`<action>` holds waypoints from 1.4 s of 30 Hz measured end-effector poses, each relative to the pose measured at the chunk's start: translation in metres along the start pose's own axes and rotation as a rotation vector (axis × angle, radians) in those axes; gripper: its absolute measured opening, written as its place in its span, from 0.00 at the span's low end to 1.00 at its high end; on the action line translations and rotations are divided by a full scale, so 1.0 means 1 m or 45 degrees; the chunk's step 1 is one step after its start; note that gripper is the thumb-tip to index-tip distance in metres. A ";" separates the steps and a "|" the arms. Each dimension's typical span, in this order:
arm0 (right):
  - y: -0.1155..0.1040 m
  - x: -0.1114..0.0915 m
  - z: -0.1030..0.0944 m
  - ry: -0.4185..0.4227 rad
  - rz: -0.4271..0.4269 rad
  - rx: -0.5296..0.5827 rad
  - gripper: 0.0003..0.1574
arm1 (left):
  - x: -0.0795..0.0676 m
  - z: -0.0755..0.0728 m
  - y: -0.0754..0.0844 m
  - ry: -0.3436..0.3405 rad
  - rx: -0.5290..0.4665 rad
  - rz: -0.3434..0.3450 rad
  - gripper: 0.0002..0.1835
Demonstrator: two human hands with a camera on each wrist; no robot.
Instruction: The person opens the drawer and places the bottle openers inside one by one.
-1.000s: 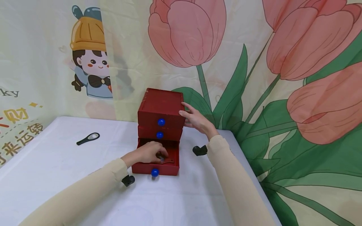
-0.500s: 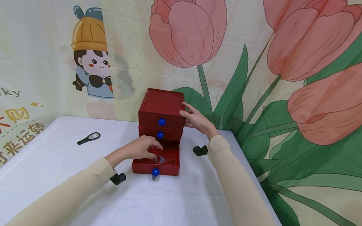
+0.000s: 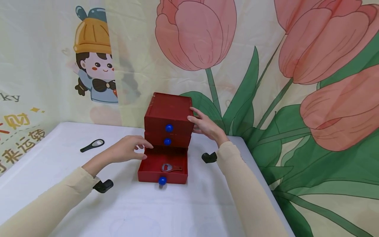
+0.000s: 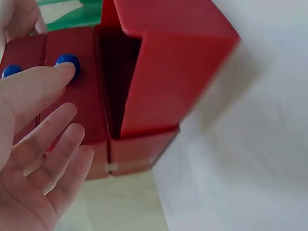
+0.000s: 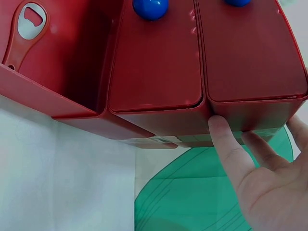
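A red three-drawer box (image 3: 170, 107) with blue knobs stands on the table, its bottom drawer (image 3: 148, 177) pulled out. Inside that drawer lies a bottle opener (image 3: 173, 168) with a brown handle and metal head; the right wrist view shows the same bottle opener (image 5: 32, 23) clearly. My left hand (image 3: 127, 149), fingers loosely bent and holding nothing, hovers at the left side of the drawer. My right hand (image 3: 207, 125) rests its fingers against the right side of the box near the top, as the fingertips (image 5: 221, 127) in the right wrist view show.
A black-handled magnifier-like tool (image 3: 92, 145) lies on the white table (image 3: 177, 214) at the left. A patterned cloth (image 3: 133, 65) with tulips hangs behind the box.
My left hand has let go of the bottle opener in the drawer and moved out to the left. My right hand stays against the box.
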State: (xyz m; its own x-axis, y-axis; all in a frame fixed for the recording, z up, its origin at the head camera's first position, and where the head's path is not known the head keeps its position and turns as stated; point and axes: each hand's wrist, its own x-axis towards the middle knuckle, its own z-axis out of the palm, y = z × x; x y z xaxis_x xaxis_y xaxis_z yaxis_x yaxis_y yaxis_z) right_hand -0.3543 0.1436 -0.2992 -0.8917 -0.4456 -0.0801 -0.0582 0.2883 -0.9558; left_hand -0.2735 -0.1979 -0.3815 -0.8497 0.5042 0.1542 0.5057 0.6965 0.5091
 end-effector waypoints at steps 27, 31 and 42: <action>-0.001 0.000 0.002 0.007 0.015 0.000 0.46 | -0.069 -0.043 -0.121 0.198 0.172 -0.130 0.27; 0.000 0.001 0.002 0.007 0.021 0.010 0.45 | -0.075 -0.048 -0.143 0.174 0.204 -0.191 0.28; 0.001 0.002 0.002 0.010 0.022 -0.008 0.45 | -0.087 -0.059 -0.187 0.155 0.216 -0.263 0.30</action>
State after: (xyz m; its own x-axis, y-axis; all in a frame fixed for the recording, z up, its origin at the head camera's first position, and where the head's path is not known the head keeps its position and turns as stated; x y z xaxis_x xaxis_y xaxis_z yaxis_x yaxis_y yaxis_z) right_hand -0.3549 0.1412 -0.3010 -0.8960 -0.4340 -0.0942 -0.0458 0.3014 -0.9524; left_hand -0.3030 -0.4016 -0.4403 -0.9436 0.2852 0.1679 0.3294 0.8587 0.3927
